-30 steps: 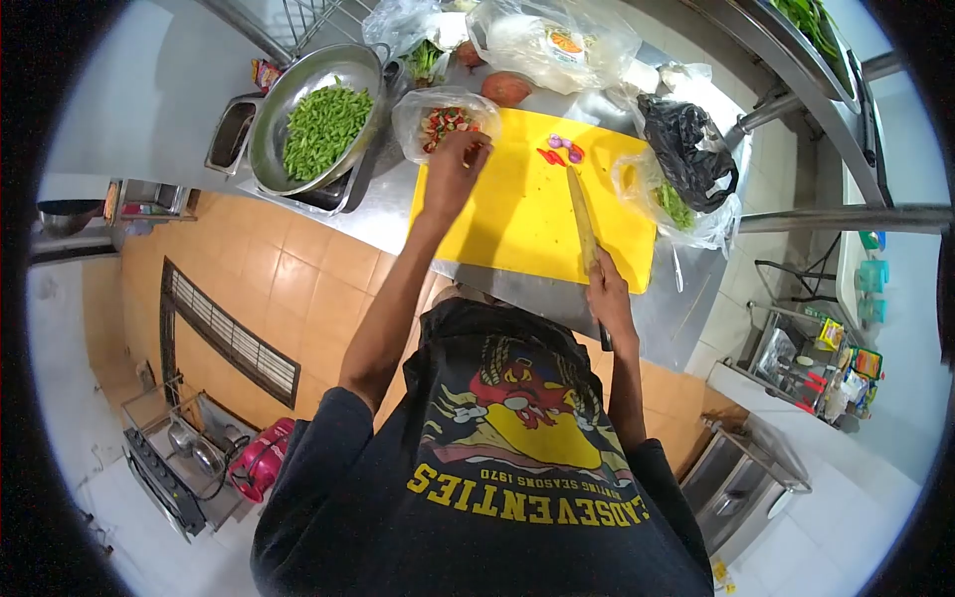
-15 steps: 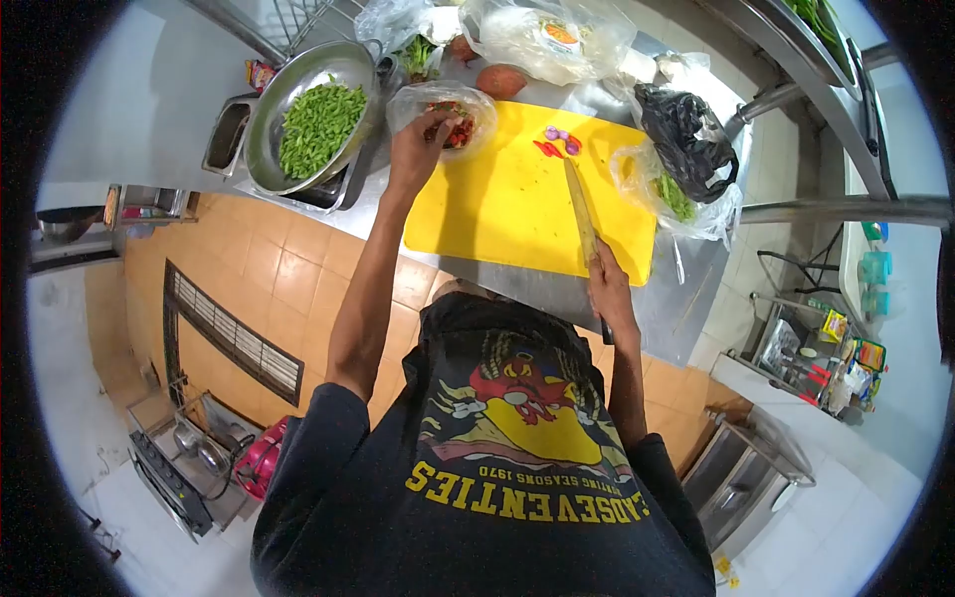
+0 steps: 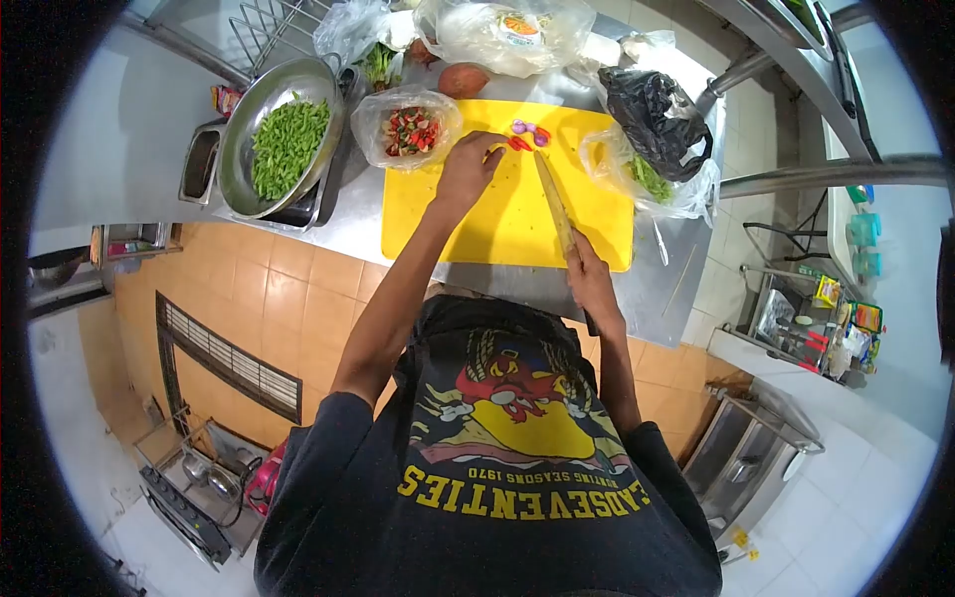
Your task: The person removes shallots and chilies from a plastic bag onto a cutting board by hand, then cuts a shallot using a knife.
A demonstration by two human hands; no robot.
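A yellow cutting board [image 3: 458, 224] lies on the steel counter. My right hand [image 3: 592, 284] grips a long knife [image 3: 554, 204] by its handle, the blade pointing away across the board. The blade's tip is beside a few red chili pieces [image 3: 520, 144] and purple shallots [image 3: 525, 127]. My left hand [image 3: 468, 171] is over the board's upper part, its curled fingers apart and reaching to the chili pieces; whether they touch is unclear. Left of it stands a plastic bag [image 3: 363, 134] holding cut red and pale pieces [image 3: 410, 131].
At the left, a wide steel pan [image 3: 234, 184] of chopped green vegetables [image 3: 290, 144] sits on a stove. A brown tuber [image 3: 464, 80] and a clear bag [image 3: 497, 50] lie behind the board. A black plastic bag [image 3: 662, 119] and bagged greens [image 3: 649, 179] are at the right.
My left hand has left the bag of cut pieces and moved right, to beside the chilies. The knife stays in my right hand. The whole view has shifted slightly.
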